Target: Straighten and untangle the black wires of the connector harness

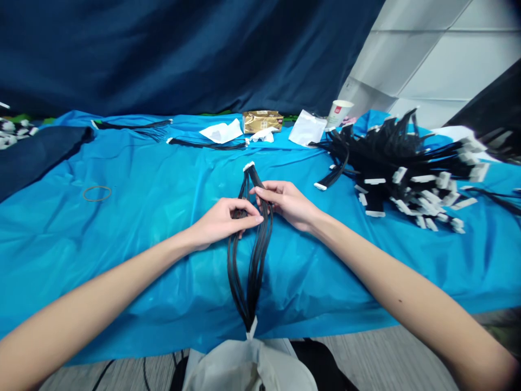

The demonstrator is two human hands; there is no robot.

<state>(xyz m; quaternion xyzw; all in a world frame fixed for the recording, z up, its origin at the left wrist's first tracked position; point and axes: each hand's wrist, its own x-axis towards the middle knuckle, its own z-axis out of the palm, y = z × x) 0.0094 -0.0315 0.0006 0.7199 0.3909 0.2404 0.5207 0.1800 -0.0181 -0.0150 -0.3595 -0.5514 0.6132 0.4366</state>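
A bundle of thin black wires (pixel 254 266) runs from a white connector (pixel 248 166) on the blue sheet down to a white end (pixel 252 328) at the near edge, by my clothing. Its strands are parted into two groups below the upper connector. My left hand (pixel 232 218) has its thumb and fingers closed on strands in the middle of the bundle. Just above and to the right, my right hand (pixel 283 202) pinches the right-hand strands between thumb and fingers. Some fingertips are hidden behind the wires.
A large pile of black cables (pixel 391 157) with white connectors lies at right. Loose cables (pixel 207 144), tissue (pixel 222 131), a gold packet (pixel 262 121), a white sheet (pixel 307 128) and a paper cup (pixel 339 113) are at the back. A rubber band (pixel 96 187) lies left.
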